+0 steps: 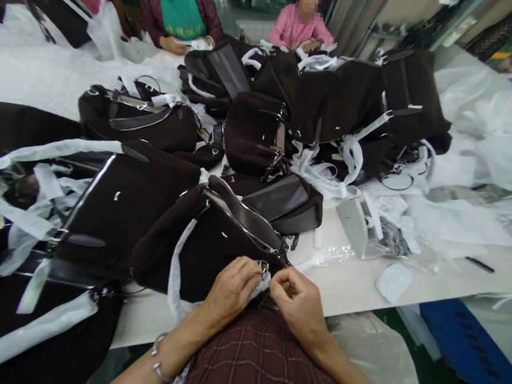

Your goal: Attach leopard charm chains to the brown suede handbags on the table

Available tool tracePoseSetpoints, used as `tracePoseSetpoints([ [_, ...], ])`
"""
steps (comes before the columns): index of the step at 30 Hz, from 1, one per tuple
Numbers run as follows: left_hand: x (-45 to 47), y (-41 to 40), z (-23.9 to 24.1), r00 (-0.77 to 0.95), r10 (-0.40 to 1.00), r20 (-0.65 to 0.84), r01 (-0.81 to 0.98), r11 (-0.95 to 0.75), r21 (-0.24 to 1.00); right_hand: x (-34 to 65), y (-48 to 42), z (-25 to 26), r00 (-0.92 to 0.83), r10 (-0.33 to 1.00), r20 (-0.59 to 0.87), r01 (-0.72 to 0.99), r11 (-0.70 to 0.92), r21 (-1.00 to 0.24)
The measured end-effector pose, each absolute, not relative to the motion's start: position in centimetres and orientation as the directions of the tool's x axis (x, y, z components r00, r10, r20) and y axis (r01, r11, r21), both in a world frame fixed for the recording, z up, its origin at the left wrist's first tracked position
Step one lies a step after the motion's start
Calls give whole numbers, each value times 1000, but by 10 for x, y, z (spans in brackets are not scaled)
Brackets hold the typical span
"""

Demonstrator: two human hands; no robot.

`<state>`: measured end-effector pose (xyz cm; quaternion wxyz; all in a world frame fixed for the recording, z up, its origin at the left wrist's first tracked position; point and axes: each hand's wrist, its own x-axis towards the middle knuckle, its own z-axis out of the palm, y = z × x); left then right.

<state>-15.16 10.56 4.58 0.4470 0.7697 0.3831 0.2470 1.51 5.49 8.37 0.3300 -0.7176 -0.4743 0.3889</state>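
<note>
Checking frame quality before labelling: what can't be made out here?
All in the head view:
- Right hand: its curled fingers hide whatever it may pinch.
- Left hand: its fingers hide whether it grips the metal clasp or only touches it.
- Bag in front: its own sides hide the inside.
- Green apron: lettering too small and blurred to read.
- Bottom-left bag: cut off by the left and bottom edges.

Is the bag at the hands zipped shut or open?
Open, at least partly: the dark bag shows pale lining between its parted zip edges.
</note>
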Motion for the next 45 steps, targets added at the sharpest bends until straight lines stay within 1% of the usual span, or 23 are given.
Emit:
tracePoseSetpoints([
  [2, -153, 104, 50, 582, 806, 109, 306, -341, 889, 15, 52, 92, 180, 976, -122, 481, -195, -855],
  [3, -154, 104, 51, 578, 806, 129, 269, -337, 902, 14, 51, 94, 145, 985, -98, 483, -157, -862],
  [5, -155, 105, 55, 558, 821, 116, 205, -272, 940, 14, 51, 95, 115, 984, -136, 424, -173, -889],
  [8, -157, 109, 56, 528, 849, -34, 136, -45, 990, 15, 57, 88, 152, 927, -344, 227, -372, -900],
  [9, -158, 111, 55, 516, 851, -99, 118, 44, 992, 16, 60, 84, 167, 902, -399, 176, -425, -888],
  [10, -157, 113, 53, 504, 848, -163, 107, 126, 986, 17, 64, 80, 180, 888, -424, 157, -451, -878],
  [12, -156, 116, 46, 465, 839, -283, 120, 257, 959, 20, 71, 73, 196, 901, -387, 214, -425, -880],
  [14, -153, 121, 39, 440, 817, -373, 197, 317, 928, 23, 77, 67, 175, 934, -312, 317, -354, -880],
  [16, -149, 127, 36, 465, 787, -405, 314, 280, 907, 25, 81, 63, 147, 948, -283, 380, -319, -868],
  [17, -147, 129, 36, 492, 773, -400, 365, 234, 901, 25, 82, 61, 144, 944, -297, 382, -330, -863],
  [19, -144, 134, 40, 542, 756, -368, 421, 135, 897, 26, 83, 60, 150, 921, -360, 337, -390, -857],
  [21, -141, 136, 43, 552, 763, -336, 416, 98, 904, 26, 83, 59, 155, 890, -428, 277, -455, -846],
  [23, -138, 136, 44, 534, 782, -323, 382, 119, 917, 26, 82, 57, 169, 868, -466, 233, -495, -837],
  [26, -135, 132, 39, 499, 793, -349, 338, 193, 921, 26, 82, 53, 197, 831, -521, 167, -552, -817],
  [28, -136, 127, 37, 472, 802, -367, 350, 212, 912, 26, 81, 51, 194, 810, -554, 118, -580, -806],
  [29, -137, 125, 36, 452, 815, -363, 377, 195, 906, 25, 80, 50, 191, 808, -558, 102, -581, -807],
  [31, -139, 119, 38, 405, 858, -315, 472, 98, 876, 25, 79, 50, 194, 814, -547, 91, -571, -816],
  [33, -141, 115, 40, 371, 894, -250, 596, -23, 803, 24, 78, 51, 205, 821, -533, 98, -559, -824],
  [35, -142, 113, 42, 363, 907, -214, 672, -95, 734, 24, 78, 53, 214, 828, -518, 108, -547, -830],
  [37, -142, 114, 42, 377, 902, -209, 672, -110, 733, 24, 79, 54, 216, 838, -501, 126, -533, -837],
  [41, -143, 116, 41, 420, 882, -215, 568, -71, 820, 23, 79, 57, 208, 849, -487, 159, -520, -839],
  [43, -143, 117, 41, 441, 876, -198, 593, -119, 797, 24, 79, 57, 201, 850, -487, 164, -520, -839],
  [45, -142, 118, 43, 462, 870, -171, 668, -215, 712, 24, 80, 58, 201, 855, -479, 178, -513, -840],
])
